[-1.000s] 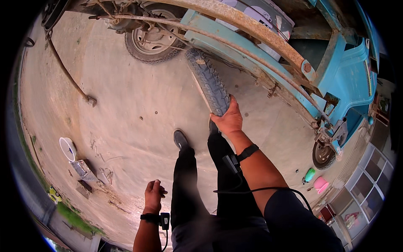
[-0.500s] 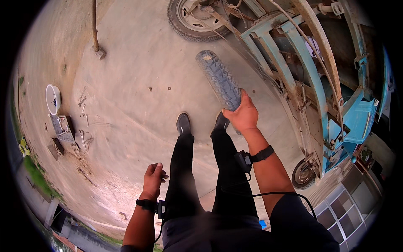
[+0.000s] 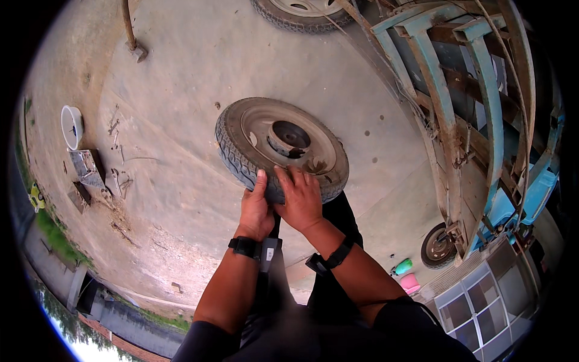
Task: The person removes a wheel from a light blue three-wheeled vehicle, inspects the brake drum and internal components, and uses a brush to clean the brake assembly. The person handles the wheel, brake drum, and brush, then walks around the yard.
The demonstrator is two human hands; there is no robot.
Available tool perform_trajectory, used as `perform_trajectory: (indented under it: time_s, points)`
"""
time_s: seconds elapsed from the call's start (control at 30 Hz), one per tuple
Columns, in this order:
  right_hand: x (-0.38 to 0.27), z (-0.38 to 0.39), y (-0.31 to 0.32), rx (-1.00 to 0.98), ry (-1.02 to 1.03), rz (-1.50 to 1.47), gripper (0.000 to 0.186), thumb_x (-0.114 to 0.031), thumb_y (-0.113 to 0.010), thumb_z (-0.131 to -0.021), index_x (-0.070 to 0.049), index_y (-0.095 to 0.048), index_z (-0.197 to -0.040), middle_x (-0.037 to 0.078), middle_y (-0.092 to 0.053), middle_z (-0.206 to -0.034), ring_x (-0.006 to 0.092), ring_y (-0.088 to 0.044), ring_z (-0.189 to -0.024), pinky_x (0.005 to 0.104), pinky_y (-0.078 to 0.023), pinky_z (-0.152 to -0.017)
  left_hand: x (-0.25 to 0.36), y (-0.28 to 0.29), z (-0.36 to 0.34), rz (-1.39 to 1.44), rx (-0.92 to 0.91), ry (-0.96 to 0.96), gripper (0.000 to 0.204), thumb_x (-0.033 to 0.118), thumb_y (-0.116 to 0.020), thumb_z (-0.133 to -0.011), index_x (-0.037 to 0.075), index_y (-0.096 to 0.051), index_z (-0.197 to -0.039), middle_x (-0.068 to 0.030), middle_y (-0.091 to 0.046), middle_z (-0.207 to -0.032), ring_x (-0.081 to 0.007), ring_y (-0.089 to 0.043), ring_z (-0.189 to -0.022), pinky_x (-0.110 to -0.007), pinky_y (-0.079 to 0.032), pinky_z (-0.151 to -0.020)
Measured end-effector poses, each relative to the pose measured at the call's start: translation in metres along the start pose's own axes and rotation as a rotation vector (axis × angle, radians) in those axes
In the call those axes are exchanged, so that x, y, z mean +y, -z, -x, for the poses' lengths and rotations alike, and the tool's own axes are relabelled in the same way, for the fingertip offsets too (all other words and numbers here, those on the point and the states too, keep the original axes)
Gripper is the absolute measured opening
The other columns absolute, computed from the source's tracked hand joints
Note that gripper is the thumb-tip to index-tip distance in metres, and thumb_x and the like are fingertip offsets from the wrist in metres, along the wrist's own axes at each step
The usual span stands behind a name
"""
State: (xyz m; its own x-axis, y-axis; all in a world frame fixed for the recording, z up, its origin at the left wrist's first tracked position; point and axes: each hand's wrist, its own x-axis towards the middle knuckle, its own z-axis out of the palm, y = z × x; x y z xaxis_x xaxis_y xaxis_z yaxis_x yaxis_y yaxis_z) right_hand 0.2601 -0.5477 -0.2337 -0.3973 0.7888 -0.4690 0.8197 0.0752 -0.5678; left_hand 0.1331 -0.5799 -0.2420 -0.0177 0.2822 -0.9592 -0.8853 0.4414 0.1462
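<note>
A loose wheel (image 3: 329,160), with a treaded tire, a dusty pale rim and a dark hub, is tilted before me with its rim face up. My left hand (image 3: 256,208) holds the tire's near left edge from beside and below, its thumb against the tread. My right hand (image 3: 300,199) lies just to the right of it, its fingers bent over the tire's near side. The two hands are close together; the fingertips under the tire are hidden.
A rusty blue vehicle frame (image 3: 440,114) with a small wheel (image 3: 437,247) fills the right. Another wheel (image 3: 301,21) is at the top. On the left lie a white basin (image 3: 68,127), a metal box (image 3: 88,168) and several wrenches (image 3: 123,184). A pole (image 3: 129,27) stands top left.
The wheel has turned from upright, tread toward me, to tilted with its face up. My left hand has risen from my side onto the tire; my right hand has moved leftward beside it.
</note>
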Motion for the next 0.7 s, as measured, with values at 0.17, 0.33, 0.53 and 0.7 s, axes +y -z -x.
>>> perform_trajectory:
  time_s: [0.17,0.33,0.53,0.7]
  points:
    - [0.039,0.024,0.018,-0.045,-0.029,-0.158,0.078,-0.038,-0.079,-0.079,-0.009,-0.047,-0.144,0.017,-0.050,-0.142,0.0350,-0.047,-0.132,0.0472,-0.037,-0.111,0.003,0.000,-0.003,-0.062,0.186,-0.033,0.066,0.037,-0.071,-0.095,-0.004,-0.042,-0.138,-0.0179,-0.057,-0.134,-0.0271,-0.059,-0.119,-0.044,-0.051,-0.102]
    - [0.115,0.040,0.014,0.021,-0.509,-0.352,0.073,-0.048,-0.069,-0.090,-0.003,-0.047,-0.143,0.024,-0.052,-0.141,0.0406,-0.051,-0.129,0.0445,-0.043,-0.107,0.009,-0.009,0.000,-0.137,0.320,-0.049,0.075,0.047,-0.071,-0.093,-0.004,-0.042,-0.138,-0.0163,-0.057,-0.135,-0.0267,-0.058,-0.120,-0.042,-0.049,-0.101]
    - [0.156,0.024,-0.011,-0.017,-1.235,-0.900,0.088,-0.062,-0.060,-0.092,-0.004,-0.033,-0.153,0.022,-0.045,-0.150,0.0405,-0.044,-0.137,0.0554,-0.039,-0.109,0.006,0.029,-0.011,-0.150,0.312,-0.032,0.083,0.061,-0.058,-0.095,0.004,-0.038,-0.152,-0.0123,-0.043,-0.154,-0.0284,-0.045,-0.137,-0.047,-0.038,-0.113]
    - [0.156,0.019,-0.012,-0.271,-1.264,-1.560,0.091,-0.062,-0.059,-0.093,-0.011,-0.020,-0.158,0.026,-0.028,-0.159,0.0422,-0.037,-0.142,0.0635,-0.027,-0.115,0.004,0.057,-0.011,-0.031,0.304,-0.124,0.084,0.059,-0.060,-0.095,-0.004,-0.039,-0.146,-0.0179,-0.051,-0.145,-0.0305,-0.054,-0.128,-0.047,-0.045,-0.107]
